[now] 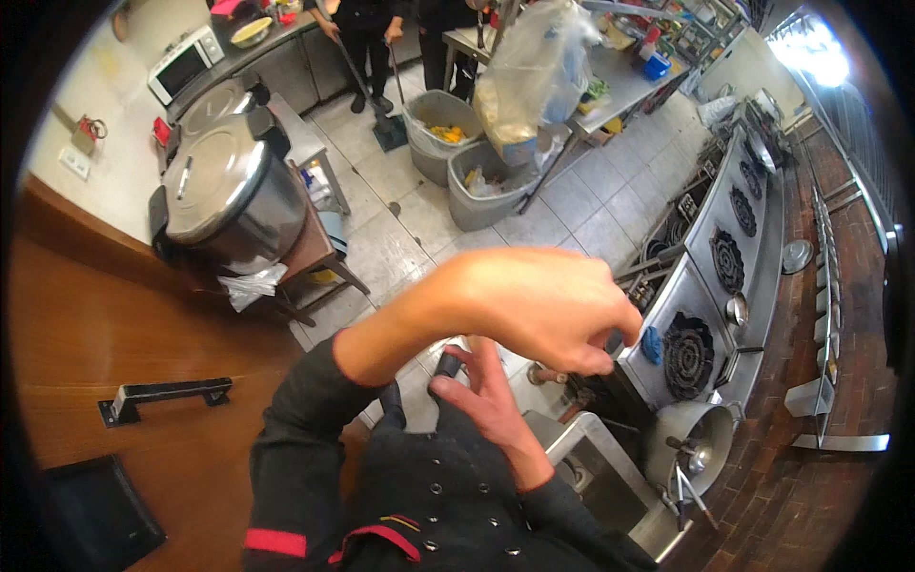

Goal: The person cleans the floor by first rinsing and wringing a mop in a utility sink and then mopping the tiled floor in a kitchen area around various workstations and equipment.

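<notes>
My left hand reaches across in front of me, back upward, with its fingers loosely bent. A gap shows between finger and thumb, and I see nothing held there; its palm is hidden. Beyond those fingertips a blue scrubbing pad lies on the edge of the steel stove, beside a black burner. Lower down, near my body, my right hand is empty with the thumb spread. Some of its fingertips are hidden behind my left wrist.
A large steel cooker stands on a low table at left, beside a wooden door. Two grey bins hold waste. Two people stand behind, one with a long-handled dustpan. A steel sink and pot sit at lower right.
</notes>
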Available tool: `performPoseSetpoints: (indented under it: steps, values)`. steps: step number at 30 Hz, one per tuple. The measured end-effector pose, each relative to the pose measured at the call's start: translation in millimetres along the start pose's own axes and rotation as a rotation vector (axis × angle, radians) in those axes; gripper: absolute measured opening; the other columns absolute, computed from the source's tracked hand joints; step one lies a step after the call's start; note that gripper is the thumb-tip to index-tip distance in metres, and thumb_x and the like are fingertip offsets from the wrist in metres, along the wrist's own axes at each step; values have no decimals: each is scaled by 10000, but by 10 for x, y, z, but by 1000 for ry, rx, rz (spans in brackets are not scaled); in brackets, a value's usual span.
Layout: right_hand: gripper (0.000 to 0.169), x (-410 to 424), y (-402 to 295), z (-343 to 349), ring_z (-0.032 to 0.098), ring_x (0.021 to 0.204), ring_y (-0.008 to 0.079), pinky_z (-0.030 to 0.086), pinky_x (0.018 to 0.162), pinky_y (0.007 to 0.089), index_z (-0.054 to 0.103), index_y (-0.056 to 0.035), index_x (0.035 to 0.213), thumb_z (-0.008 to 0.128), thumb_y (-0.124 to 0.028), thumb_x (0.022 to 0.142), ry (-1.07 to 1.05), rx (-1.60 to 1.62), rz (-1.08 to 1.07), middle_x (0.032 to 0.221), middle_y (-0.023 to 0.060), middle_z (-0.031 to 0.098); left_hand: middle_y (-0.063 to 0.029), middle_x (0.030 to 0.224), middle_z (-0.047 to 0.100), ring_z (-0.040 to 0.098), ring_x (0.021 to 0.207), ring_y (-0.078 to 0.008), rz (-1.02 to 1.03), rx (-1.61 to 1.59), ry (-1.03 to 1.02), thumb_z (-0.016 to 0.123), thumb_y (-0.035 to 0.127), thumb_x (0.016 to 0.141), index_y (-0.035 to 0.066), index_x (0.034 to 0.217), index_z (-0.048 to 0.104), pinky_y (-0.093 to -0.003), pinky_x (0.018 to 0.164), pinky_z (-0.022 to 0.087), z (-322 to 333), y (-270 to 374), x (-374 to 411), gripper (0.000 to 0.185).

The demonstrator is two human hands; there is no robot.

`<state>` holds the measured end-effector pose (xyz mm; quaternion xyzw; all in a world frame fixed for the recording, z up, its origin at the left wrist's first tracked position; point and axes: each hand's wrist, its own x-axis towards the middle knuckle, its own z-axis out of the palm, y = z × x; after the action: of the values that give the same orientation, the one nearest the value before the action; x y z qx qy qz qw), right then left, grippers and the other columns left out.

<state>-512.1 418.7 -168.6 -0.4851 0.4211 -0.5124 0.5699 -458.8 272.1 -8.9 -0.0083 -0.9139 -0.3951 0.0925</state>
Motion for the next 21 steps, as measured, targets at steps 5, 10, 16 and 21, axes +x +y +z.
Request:
performPoseSetpoints:
  steps: [5,10,16,21]
  values:
    - [159,-5,35,-767,524,717,125,467,772,337,564,-33,1002,600,-180,954,501,361,-20,825,8,558,-140,1103,668,656,1004,-302,93,-25,741,632,161,897,61,1253,562,-390,889,516,615,-530,477,376]
    - [352,375,-259,-1314,304,514,92,370,614,285,388,-131,681,501,-225,1001,718,350,-169,549,-33,293,-194,1335,529,477,1284,-329,-619,-133,329,713,251,801,50,1403,405,-440,1069,368,2168,-1967,-836,705]
    - [305,696,-1125,-1919,295,519,78,291,543,247,462,-92,761,472,-238,1028,372,360,-442,557,-26,313,-185,792,665,649,788,-382,-859,-210,385,701,304,777,51,856,680,-457,683,497,2916,-2743,-526,265]
    - [283,1111,-1848,-2148,337,509,82,370,515,226,487,-77,818,444,-236,1048,681,34,-656,564,-19,314,-204,706,654,647,711,-410,-688,-234,522,690,303,759,29,752,690,-485,652,501,2849,-3335,357,274]
